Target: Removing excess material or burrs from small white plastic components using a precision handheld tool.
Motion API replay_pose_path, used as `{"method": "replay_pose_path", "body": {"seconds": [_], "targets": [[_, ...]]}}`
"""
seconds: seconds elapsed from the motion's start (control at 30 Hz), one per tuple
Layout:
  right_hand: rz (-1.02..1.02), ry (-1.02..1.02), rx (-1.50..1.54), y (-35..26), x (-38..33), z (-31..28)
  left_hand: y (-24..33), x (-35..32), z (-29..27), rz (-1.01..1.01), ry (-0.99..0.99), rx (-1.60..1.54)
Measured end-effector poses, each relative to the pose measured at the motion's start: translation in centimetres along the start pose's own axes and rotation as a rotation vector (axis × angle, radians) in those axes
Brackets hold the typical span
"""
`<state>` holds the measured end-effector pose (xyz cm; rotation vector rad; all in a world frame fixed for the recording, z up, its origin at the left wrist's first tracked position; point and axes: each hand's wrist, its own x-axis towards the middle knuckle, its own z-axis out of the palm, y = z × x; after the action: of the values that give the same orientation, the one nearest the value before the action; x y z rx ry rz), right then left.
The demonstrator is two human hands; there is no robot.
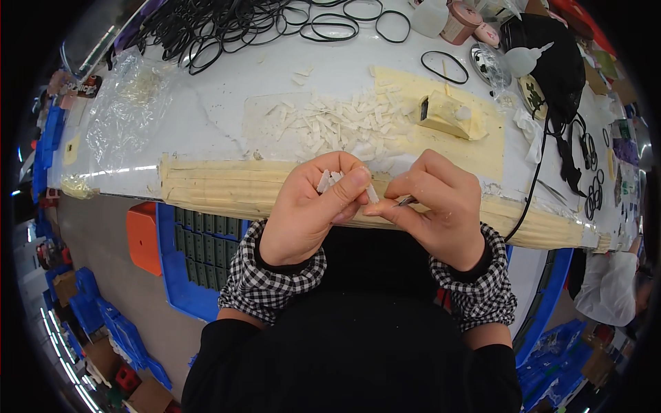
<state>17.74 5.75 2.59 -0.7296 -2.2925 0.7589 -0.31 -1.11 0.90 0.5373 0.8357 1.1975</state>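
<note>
My left hand (313, 203) is closed on several small white strips (329, 180), a few of which show between its curled fingers and thumb. One white strip (372, 194) stands out at its fingertips, between the two hands. Close beside it, my right hand (441, 203) is closed on a small metal tool (407, 201); the fingers hide most of it, so I cannot make out its kind. Both hands are over the table's near edge. Just beyond them lies a loose pile of similar white strips (344, 124) on a clear sheet.
Black rubber-like loops (206, 27) are heaped at the far left. A crumpled clear plastic bag (131, 103) lies nearer. To the right are a yellow taped block (451, 117), a squeeze bottle (525, 60) and a black cable (537, 186). Blue trays (186, 296) sit below the table.
</note>
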Motion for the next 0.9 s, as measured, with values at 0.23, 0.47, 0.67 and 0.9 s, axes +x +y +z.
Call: {"method": "replay_pose_path", "body": {"seconds": [0.23,0.47,0.67,0.9], "targets": [[0.12,0.092,0.314,-0.8,0.0,0.3,-0.6,-0.4,0.7,0.056,0.064,-0.05],[0.234,0.088,0.394,-1.1,-0.1,0.5,-0.8,-0.8,1.5,0.02,0.095,-0.103],[0.336,0.11,0.458,-0.7,-0.2,1.0,-0.7,-0.5,1.7,-0.034,0.082,-0.142],[0.373,0.058,0.389,-1.0,0.6,0.7,-0.7,-0.3,1.1,-0.049,0.099,-0.137]]}}
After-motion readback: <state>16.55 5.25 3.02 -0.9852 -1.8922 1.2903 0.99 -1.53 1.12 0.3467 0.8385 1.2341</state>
